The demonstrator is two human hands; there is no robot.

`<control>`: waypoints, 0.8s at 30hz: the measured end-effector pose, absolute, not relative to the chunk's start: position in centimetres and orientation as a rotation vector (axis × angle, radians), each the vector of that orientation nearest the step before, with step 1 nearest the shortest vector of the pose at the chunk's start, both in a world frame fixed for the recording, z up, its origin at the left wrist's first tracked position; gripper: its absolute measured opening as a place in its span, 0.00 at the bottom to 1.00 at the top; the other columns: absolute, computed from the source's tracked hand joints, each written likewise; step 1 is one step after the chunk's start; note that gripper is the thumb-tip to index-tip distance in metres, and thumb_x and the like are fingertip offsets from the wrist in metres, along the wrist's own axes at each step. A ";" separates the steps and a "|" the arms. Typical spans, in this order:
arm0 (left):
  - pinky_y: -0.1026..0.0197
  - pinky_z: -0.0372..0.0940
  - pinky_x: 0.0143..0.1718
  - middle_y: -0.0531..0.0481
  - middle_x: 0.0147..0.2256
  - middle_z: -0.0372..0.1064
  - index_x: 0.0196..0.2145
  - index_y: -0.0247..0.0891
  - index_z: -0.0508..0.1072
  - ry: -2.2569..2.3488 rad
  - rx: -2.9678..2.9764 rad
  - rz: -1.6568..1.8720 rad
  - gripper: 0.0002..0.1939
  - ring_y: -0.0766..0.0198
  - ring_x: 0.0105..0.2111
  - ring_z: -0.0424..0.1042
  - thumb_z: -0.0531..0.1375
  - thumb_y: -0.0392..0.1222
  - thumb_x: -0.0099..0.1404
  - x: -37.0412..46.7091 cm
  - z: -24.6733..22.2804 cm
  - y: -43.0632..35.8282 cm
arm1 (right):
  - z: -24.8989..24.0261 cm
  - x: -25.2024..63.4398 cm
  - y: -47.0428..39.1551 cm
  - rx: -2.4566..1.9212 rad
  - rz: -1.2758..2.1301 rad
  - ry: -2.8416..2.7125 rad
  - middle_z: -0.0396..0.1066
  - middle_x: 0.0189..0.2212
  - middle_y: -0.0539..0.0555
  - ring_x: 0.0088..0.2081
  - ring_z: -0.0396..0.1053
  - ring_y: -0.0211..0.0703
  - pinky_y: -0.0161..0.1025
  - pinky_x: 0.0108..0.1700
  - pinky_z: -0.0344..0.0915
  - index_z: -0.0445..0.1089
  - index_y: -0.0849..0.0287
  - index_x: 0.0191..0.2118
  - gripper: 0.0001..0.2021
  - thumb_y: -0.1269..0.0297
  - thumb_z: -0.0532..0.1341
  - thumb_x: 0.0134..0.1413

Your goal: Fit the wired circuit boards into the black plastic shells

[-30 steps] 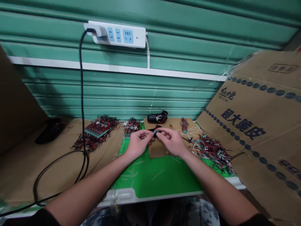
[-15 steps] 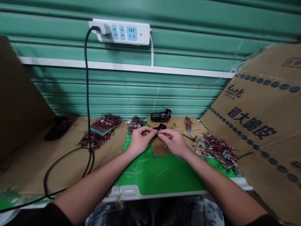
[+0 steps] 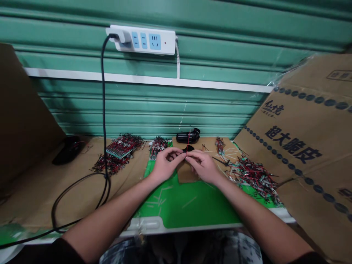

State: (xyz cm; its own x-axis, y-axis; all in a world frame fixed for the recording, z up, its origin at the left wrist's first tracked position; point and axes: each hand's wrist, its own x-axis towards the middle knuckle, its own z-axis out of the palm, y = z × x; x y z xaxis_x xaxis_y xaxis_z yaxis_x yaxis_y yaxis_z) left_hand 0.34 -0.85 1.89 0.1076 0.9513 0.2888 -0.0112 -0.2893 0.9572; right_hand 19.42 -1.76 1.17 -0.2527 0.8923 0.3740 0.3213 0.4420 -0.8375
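My left hand (image 3: pixel 167 164) and my right hand (image 3: pixel 202 165) meet fingertip to fingertip above a small brown cardboard piece (image 3: pixel 187 175). Each is closed in a pinch. A thin red wire (image 3: pixel 188 140) rises from between the fingertips; which hand grips it is too small to tell. Just behind the fingers shows a black piece (image 3: pixel 188 148), partly hidden by them. Further back, against the green shutter, lies a glossy black object (image 3: pixel 187 136). A bunch of red and black wired parts (image 3: pixel 158 146) is beside my left hand.
Wired parts are heaped at the left (image 3: pixel 121 148) and right (image 3: pixel 257 178). A black cable (image 3: pixel 103 99) hangs from a white power strip (image 3: pixel 162 42) and coils on the left cardboard. A printed cardboard box (image 3: pixel 299 135) stands at the right.
The red wire between my fingertips now stands more upright. My left fingers have shifted slightly, and both hands remain together at the same place.
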 end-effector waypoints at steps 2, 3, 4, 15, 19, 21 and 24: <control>0.60 0.67 0.34 0.45 0.33 0.80 0.35 0.35 0.83 0.999 1.458 1.336 0.16 0.61 0.31 0.74 0.72 0.51 0.57 0.4 1.8 -0.7 | 1.1 19.4 -2.0 -1.042 0.792 -1.897 0.79 0.41 0.58 0.31 0.74 0.41 0.34 0.26 0.66 0.82 0.55 0.47 0.13 0.57 0.61 0.68; 0.60 0.67 0.35 0.44 0.33 0.81 0.35 0.35 0.84 1.009 1.449 1.327 0.16 0.61 0.31 0.74 0.72 0.51 0.57 0.4 1.8 -0.7 | 1.0 19.4 -2.0 -1.050 0.812 -1.924 0.80 0.39 0.57 0.30 0.75 0.42 0.34 0.26 0.67 0.82 0.55 0.48 0.13 0.58 0.61 0.68; 0.60 0.67 0.34 0.44 0.32 0.81 0.34 0.35 0.84 1.017 1.438 1.319 0.16 0.61 0.30 0.74 0.72 0.51 0.57 0.4 1.7 -0.6 | 0.9 19.4 -2.0 -1.060 0.838 -1.926 0.80 0.37 0.57 0.29 0.74 0.41 0.34 0.26 0.66 0.82 0.56 0.48 0.13 0.58 0.61 0.68; 0.63 0.65 0.24 0.49 0.25 0.75 0.31 0.35 0.75 0.866 1.271 1.159 0.21 0.65 0.20 0.70 0.73 0.56 0.55 0.3 1.5 -0.5 | 1.5 19.6 -1.1 -0.976 1.251 -1.428 0.75 0.24 0.51 0.17 0.68 0.36 0.33 0.19 0.68 0.78 0.62 0.45 0.23 0.47 0.71 0.53; 0.64 0.64 0.23 0.51 0.24 0.74 0.33 0.34 0.75 0.837 1.229 1.145 0.22 0.68 0.19 0.69 0.74 0.56 0.56 0.3 1.7 -0.5 | 1.8 19.8 -1.1 -0.938 1.313 -1.400 0.77 0.28 0.51 0.18 0.69 0.36 0.33 0.19 0.69 0.76 0.61 0.44 0.23 0.47 0.72 0.52; 0.64 0.65 0.24 0.51 0.24 0.74 0.34 0.34 0.75 0.849 1.232 1.174 0.23 0.68 0.20 0.69 0.75 0.57 0.54 0.2 1.7 -0.3 | 1.8 19.9 -1.1 -0.963 1.378 -1.398 0.78 0.31 0.53 0.18 0.69 0.35 0.33 0.17 0.69 0.76 0.61 0.45 0.24 0.45 0.72 0.52; 0.62 0.67 0.27 0.49 0.26 0.75 0.35 0.34 0.76 0.873 1.298 1.194 0.23 0.65 0.23 0.71 0.74 0.57 0.55 0.0 1.5 0.0 | 1.8 20.0 -1.1 -0.987 1.462 -1.368 0.78 0.31 0.52 0.17 0.69 0.35 0.33 0.17 0.68 0.75 0.60 0.45 0.25 0.44 0.72 0.52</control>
